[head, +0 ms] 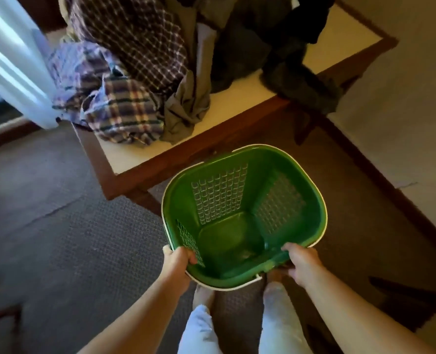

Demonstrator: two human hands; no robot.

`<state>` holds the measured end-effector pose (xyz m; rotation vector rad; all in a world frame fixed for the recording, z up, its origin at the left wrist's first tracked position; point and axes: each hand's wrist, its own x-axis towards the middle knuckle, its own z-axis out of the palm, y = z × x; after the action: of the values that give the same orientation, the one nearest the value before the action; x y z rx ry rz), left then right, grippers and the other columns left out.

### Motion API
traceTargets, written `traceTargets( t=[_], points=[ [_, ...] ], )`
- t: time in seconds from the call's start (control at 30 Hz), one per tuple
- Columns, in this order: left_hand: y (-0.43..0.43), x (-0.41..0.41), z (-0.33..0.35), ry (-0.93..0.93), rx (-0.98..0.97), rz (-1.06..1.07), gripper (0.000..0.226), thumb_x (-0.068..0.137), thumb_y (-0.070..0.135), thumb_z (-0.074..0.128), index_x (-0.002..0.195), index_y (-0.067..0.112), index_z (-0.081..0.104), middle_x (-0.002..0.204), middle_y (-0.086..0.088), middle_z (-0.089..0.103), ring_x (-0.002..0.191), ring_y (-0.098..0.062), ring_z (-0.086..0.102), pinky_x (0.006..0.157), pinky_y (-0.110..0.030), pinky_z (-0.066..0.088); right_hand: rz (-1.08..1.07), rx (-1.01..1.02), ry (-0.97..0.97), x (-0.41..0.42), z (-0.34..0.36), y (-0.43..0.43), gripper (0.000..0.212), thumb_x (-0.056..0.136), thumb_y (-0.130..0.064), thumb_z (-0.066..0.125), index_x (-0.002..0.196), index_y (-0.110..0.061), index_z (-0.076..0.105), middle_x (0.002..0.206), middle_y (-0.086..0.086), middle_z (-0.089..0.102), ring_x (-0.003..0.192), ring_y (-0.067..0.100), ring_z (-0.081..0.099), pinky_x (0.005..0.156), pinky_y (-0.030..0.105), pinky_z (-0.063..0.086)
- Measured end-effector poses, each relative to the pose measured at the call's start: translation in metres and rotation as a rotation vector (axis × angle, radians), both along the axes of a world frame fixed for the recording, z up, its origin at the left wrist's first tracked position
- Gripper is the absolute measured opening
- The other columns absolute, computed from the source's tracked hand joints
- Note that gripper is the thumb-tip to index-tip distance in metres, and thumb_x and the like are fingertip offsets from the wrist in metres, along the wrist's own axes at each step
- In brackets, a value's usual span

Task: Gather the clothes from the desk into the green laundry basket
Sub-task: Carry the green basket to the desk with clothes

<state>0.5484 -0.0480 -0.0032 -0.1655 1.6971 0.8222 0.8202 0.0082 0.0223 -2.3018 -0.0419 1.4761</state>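
**Empty green basket held in front of the piled table**

Both hands grip the green laundry basket (245,215) by its near rim. The left hand (177,261) is wrapped around the rim's near left corner, fingers curled inside against the lattice wall. The right hand (301,261) clasps the near right corner, fingers hooked over the edge. The basket has a pale rim band and nothing inside it; its bottom shows plainly. It is held above the carpet (71,238), just in front of the table (237,103), its far rim close to the table's dark wooden edge.

The clothes lie heaped on the table beyond the basket. Farthest left of the basket sits a crumpled plaid shirt (120,108) in blue and cream, reaching the table's front edge. Behind it rises a brown checked garment (135,39). An olive-grey piece (186,106) hangs down the middle of the heap. To the right lies a dark garment (296,80), one end drooping over the table's edge.

Below the basket, the person's pale trouser legs (237,328) and bare feet show.
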Motion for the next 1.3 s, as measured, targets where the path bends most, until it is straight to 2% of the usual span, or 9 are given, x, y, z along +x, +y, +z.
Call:
traceTargets(
  t=[0.1,0.17,0.3,0.43,0.63,0.8,1.03,1.17,1.3],
  points=[
    [0.009,0.021,-0.011,0.018,-0.048,0.05,0.061,0.064,-0.017,0.037,0.115,0.017,0.041,0.111,-0.021,0.055,0.093,-0.037,0.06,0.048,-0.036,0.052,0.077,-0.067,0.044,0.011,-0.022,0.031,0.024,0.091,0.002,0.063,0.112,-0.005,0.054,0.111,0.028,0.059,0.081,0.04,0.062,0.052,0.048,0.056],
    [0.017,0.031,-0.026,0.045,-0.058,0.1,0.061,0.065,-0.019,0.034,0.115,0.016,0.04,0.11,-0.021,0.053,0.088,-0.039,0.057,0.04,-0.03,0.047,0.131,-0.079,0.094,0.019,-0.042,0.044,0.023,0.095,0.002,0.059,0.117,-0.002,0.055,0.12,0.029,0.059,0.083,0.038,0.061,0.051,0.044,0.051],
    [0.033,0.035,-0.065,0.075,-0.023,0.211,0.069,0.051,-0.013,0.034,0.109,0.022,0.045,0.119,-0.027,0.052,0.098,-0.045,0.058,0.06,-0.05,0.053,0.145,-0.048,0.158,0.027,-0.078,0.07,0.047,0.093,0.0,0.064,0.137,-0.003,0.05,0.129,0.023,0.057,0.103,0.036,0.058,0.059,0.042,0.05],
    [0.046,0.029,-0.09,0.129,0.018,0.223,0.069,0.06,-0.017,0.035,0.116,0.021,0.047,0.116,-0.024,0.059,0.101,-0.05,0.064,0.075,-0.077,0.05,0.214,0.002,0.227,0.019,-0.108,0.088,0.04,0.096,-0.006,0.062,0.134,0.001,0.055,0.13,0.022,0.06,0.096,0.028,0.063,0.068,0.037,0.054],
    [0.045,0.01,-0.119,0.452,-0.227,0.058,0.042,0.087,0.02,0.059,0.127,0.03,0.05,0.112,-0.008,0.066,0.1,-0.03,0.066,0.084,-0.046,0.058,0.241,0.048,0.336,-0.019,-0.132,0.094,0.042,0.096,-0.001,0.062,0.135,-0.011,0.05,0.128,0.017,0.062,0.11,0.035,0.064,0.072,0.044,0.058],
    [0.031,0.022,-0.118,0.678,-0.232,-0.241,0.057,0.092,0.01,0.055,0.144,0.018,0.034,0.115,-0.022,0.066,0.104,-0.045,0.064,0.089,-0.047,0.052,0.207,0.025,0.278,-0.028,-0.131,0.088,0.019,0.1,-0.004,0.058,0.116,-0.014,0.055,0.125,0.018,0.059,0.114,0.037,0.061,0.075,0.047,0.057],
    [0.001,0.015,-0.117,0.694,-0.25,-0.205,0.057,0.092,0.008,0.054,0.144,0.024,0.037,0.113,-0.018,0.066,0.104,-0.041,0.064,0.093,-0.05,0.055,0.402,-0.103,0.323,-0.019,-0.119,0.066,0.025,0.101,-0.011,0.059,0.125,-0.005,0.057,0.102,0.017,0.067,0.086,0.03,0.066,0.081,0.049,0.056],
    [-0.019,0.019,-0.119,0.696,-0.259,-0.207,0.061,0.099,0.016,0.056,0.153,0.018,0.029,0.124,-0.022,0.063,0.115,-0.044,0.061,0.098,-0.049,0.049,0.414,-0.106,0.319,-0.018,-0.112,0.048,0.023,0.103,-0.015,0.057,0.125,-0.012,0.053,0.104,0.013,0.064,0.098,0.032,0.065,0.091,0.05,0.053],
    [-0.032,0.029,-0.109,0.697,-0.207,-0.3,0.078,0.102,0.024,0.057,0.163,0.015,0.01,0.145,-0.023,0.044,0.127,-0.041,0.054,0.105,-0.048,0.044,0.48,-0.065,0.23,-0.018,-0.103,0.03,0.042,0.101,-0.024,0.06,0.14,-0.014,0.048,0.132,0.012,0.054,0.124,0.034,0.055,0.097,0.049,0.053]
  ],
)
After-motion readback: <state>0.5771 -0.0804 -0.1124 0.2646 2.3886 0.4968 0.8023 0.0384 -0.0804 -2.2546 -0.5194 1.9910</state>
